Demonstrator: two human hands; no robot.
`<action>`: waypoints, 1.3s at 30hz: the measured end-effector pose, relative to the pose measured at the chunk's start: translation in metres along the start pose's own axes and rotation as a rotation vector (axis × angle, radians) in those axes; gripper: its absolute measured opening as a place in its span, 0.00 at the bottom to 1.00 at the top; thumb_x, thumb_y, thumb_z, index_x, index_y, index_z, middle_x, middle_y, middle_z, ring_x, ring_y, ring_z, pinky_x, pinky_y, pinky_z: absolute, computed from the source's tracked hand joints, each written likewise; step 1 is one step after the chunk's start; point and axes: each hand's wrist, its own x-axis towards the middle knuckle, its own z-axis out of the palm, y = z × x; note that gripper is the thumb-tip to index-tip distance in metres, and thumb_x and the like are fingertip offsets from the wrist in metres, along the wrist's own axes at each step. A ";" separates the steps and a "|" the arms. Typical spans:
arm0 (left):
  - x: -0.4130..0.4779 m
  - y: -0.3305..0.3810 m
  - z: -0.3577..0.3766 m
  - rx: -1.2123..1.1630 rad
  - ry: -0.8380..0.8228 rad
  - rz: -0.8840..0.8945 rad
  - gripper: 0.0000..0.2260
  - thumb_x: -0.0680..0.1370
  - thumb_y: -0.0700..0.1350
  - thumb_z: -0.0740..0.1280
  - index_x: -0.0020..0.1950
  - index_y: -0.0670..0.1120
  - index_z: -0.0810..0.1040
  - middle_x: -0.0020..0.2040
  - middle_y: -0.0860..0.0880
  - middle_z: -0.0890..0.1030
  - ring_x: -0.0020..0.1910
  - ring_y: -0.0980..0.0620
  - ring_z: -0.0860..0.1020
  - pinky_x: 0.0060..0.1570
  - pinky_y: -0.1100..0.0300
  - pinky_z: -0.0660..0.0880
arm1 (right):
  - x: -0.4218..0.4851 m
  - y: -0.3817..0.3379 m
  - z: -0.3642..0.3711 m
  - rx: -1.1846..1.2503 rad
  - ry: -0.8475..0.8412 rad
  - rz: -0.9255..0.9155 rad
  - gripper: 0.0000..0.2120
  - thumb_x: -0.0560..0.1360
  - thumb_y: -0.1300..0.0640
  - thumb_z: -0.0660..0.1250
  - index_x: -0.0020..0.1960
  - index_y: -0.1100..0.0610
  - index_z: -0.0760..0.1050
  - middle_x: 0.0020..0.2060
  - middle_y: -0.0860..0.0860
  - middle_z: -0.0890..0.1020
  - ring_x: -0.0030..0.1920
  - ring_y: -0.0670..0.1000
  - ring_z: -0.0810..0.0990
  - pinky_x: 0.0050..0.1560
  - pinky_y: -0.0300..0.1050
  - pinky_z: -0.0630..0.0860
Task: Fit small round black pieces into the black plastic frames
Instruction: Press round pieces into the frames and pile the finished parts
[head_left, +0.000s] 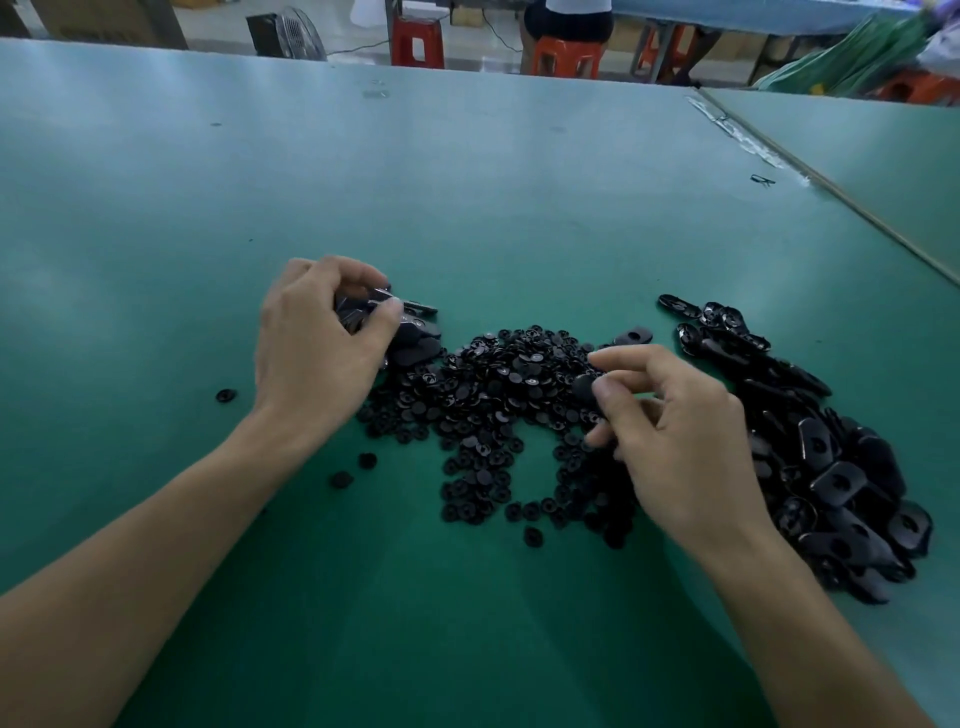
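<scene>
Inside curled left hand (317, 338), half-hidden frames (363, 306); in pinch of right hand (685, 436), blurred piece (584, 388).

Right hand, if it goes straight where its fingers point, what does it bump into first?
Probably the pile of small round black pieces, just left of the fingertips of the right hand. The hand pinches one black piece; its height above the pile is unclear.

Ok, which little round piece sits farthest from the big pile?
The lone round piece left of the left hand; the other strays lie much nearer the pile.
</scene>
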 end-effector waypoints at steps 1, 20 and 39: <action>-0.004 0.007 0.001 -0.065 -0.036 0.023 0.06 0.75 0.47 0.74 0.44 0.56 0.79 0.41 0.58 0.79 0.35 0.64 0.76 0.44 0.62 0.75 | -0.001 0.000 0.002 0.049 -0.043 0.012 0.12 0.79 0.63 0.68 0.53 0.45 0.79 0.40 0.42 0.83 0.35 0.44 0.85 0.37 0.38 0.80; -0.063 0.044 0.022 -0.767 -0.468 -0.129 0.05 0.77 0.34 0.72 0.48 0.43 0.82 0.37 0.46 0.85 0.35 0.49 0.85 0.35 0.64 0.80 | -0.006 -0.004 0.006 0.261 -0.120 0.082 0.04 0.73 0.55 0.76 0.45 0.48 0.82 0.36 0.48 0.86 0.37 0.51 0.85 0.37 0.41 0.79; -0.064 0.042 0.022 -0.798 -0.439 -0.059 0.09 0.71 0.45 0.77 0.49 0.50 0.83 0.42 0.51 0.86 0.40 0.56 0.83 0.40 0.62 0.81 | -0.011 -0.007 0.015 0.341 -0.199 0.065 0.08 0.79 0.61 0.69 0.47 0.48 0.80 0.40 0.46 0.87 0.42 0.47 0.86 0.43 0.41 0.81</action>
